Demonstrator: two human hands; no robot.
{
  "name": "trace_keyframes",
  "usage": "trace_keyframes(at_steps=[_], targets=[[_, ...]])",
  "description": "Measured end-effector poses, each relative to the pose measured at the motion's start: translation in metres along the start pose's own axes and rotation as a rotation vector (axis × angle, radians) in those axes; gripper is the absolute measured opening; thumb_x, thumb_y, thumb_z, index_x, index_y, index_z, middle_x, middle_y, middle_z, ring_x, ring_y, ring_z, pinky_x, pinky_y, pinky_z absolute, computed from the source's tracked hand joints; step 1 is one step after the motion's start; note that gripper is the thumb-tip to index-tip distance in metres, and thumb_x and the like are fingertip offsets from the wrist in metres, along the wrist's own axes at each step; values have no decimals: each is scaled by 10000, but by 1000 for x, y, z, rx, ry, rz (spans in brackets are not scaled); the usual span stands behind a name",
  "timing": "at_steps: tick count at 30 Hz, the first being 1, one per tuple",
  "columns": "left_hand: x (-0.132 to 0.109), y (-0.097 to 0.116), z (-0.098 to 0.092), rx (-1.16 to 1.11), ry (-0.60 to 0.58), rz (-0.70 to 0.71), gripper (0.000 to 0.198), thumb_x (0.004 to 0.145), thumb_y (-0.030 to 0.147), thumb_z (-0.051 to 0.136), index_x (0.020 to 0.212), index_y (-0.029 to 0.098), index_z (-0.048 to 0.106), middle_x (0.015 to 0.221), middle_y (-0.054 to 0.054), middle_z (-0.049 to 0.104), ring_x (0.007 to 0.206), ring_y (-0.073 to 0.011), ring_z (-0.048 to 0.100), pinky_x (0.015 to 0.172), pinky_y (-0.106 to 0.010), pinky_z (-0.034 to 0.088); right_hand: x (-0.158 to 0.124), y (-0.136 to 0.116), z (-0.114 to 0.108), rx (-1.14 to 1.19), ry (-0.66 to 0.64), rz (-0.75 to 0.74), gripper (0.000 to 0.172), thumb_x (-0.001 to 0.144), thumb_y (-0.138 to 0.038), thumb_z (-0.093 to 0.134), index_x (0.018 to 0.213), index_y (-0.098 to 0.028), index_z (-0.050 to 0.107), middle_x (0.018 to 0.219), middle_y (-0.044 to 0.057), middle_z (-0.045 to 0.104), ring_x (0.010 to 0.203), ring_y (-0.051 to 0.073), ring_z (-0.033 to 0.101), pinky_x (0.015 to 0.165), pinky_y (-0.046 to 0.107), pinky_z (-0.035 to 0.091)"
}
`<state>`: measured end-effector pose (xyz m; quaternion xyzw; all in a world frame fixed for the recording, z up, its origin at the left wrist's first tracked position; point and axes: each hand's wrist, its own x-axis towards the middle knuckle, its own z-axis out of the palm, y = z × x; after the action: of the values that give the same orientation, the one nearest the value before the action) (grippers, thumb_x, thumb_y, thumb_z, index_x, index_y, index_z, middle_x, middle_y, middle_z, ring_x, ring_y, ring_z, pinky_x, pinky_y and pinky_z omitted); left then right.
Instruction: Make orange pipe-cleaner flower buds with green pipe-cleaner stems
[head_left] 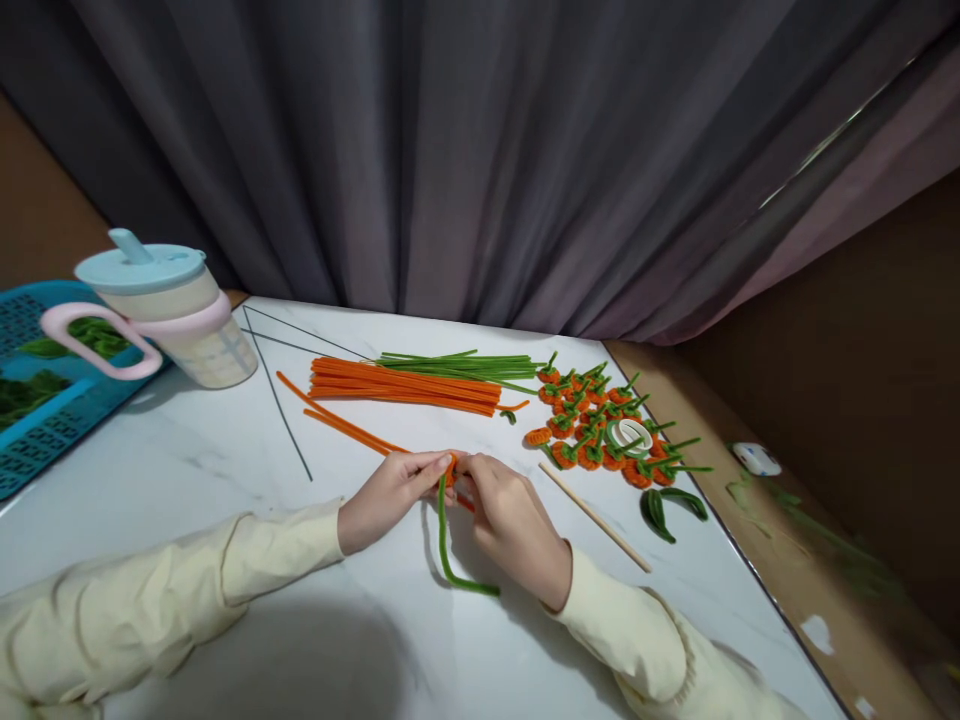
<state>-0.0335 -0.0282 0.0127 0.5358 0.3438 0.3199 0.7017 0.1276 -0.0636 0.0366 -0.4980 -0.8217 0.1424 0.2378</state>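
- Coil (pixel 451 474), orange, sits between the two hands, above the table (pixel 172 460), near its middle
- Left hand (pixel 386 502) grips it narrowly, thumb on top and fingers beneath
- Right hand (pixel 517 520) curls narrow, its fingertips on the right side of the coil; its thumb is hidden
- Green stem (pixel 444 545) hangs down from the coil, then bends to the right below the right hand
- Loose stems (pixel 349 430), orange, slant toward the left hand; whether they join the coil, I cannot tell
- Orange bundle (pixel 405 387) lies beyond the hands, green bundle (pixel 465 365) just behind it
- Pumpkins (pixel 590 457), small and orange with green tops, cluster to the right of the bundles
- Tape (pixel 621 438), a pale ring, lies among them
- Stick (pixel 596 518) lies aslant between the pumpkins and the right hand
- Dark green pieces (pixel 657 515), curved, lie just in front of the pumpkins
- Cup (pixel 214 345), with a blue lid and pink handle, stands at the far left, beside a blue basket (pixel 34 460) that holds leaves (pixel 34 395)
- Curtain (pixel 450 160), dark grey, hangs behind the table
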Motion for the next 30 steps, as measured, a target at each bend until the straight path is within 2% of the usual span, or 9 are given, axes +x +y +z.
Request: trace_keyframes(at_steps=[7, 11, 14, 18, 21, 30], targets=[[-2, 1, 1, 76, -3, 7, 383, 844, 480, 536, 845, 140, 711, 720, -14, 641, 723, -159, 545, 739, -261, 449, 0, -4, 5, -101, -50, 8, 269, 650, 16, 447, 844, -160, 511, 754, 69, 634, 662, 195, 560, 565, 258, 364], [1, -3, -2, -2, -16, -2, 380, 867, 459, 513, 734, 134, 656, 675, -8, 613, 710, -152, 552, 720, -258, 442, 5, 1, -3, 105, -67, 52, 221, 723, 20, 446, 805, -174, 514, 754, 36, 649, 641, 152, 572, 589, 227, 378], [3, -6, -6, -24, -16, -1, 361, 883, 437, 503, 734, 132, 626, 679, -6, 608, 698, -140, 559, 712, -251, 436, 8, 5, -13, 190, -106, 90, 174, 784, -3, 479, 809, -163, 544, 760, 38, 664, 647, 145, 591, 606, 224, 388], [3, -8, -7, -15, -16, 4, 348, 888, 430, 498, 768, 130, 627, 688, -5, 608, 687, -133, 558, 706, -250, 437, 8, 4, -19, 183, -127, 95, 133, 814, -37, 515, 857, -145, 581, 816, 64, 679, 702, 163, 614, 641, 239, 401], [2, -7, -6, 6, -12, 20, 344, 895, 427, 480, 804, 131, 632, 690, -3, 609, 704, -140, 565, 724, -259, 441, 6, 1, -16, 159, -125, 89, 133, 844, -56, 485, 881, -143, 578, 824, 67, 666, 698, 162, 606, 640, 245, 399], [-1, 1, -2, 234, 32, 108, 406, 900, 434, 431, 660, 144, 582, 644, 4, 586, 682, -148, 549, 698, -246, 425, 4, 1, -3, 197, -64, 24, 192, 764, 1, 421, 815, -156, 519, 768, 52, 629, 656, 153, 556, 616, 235, 382]])
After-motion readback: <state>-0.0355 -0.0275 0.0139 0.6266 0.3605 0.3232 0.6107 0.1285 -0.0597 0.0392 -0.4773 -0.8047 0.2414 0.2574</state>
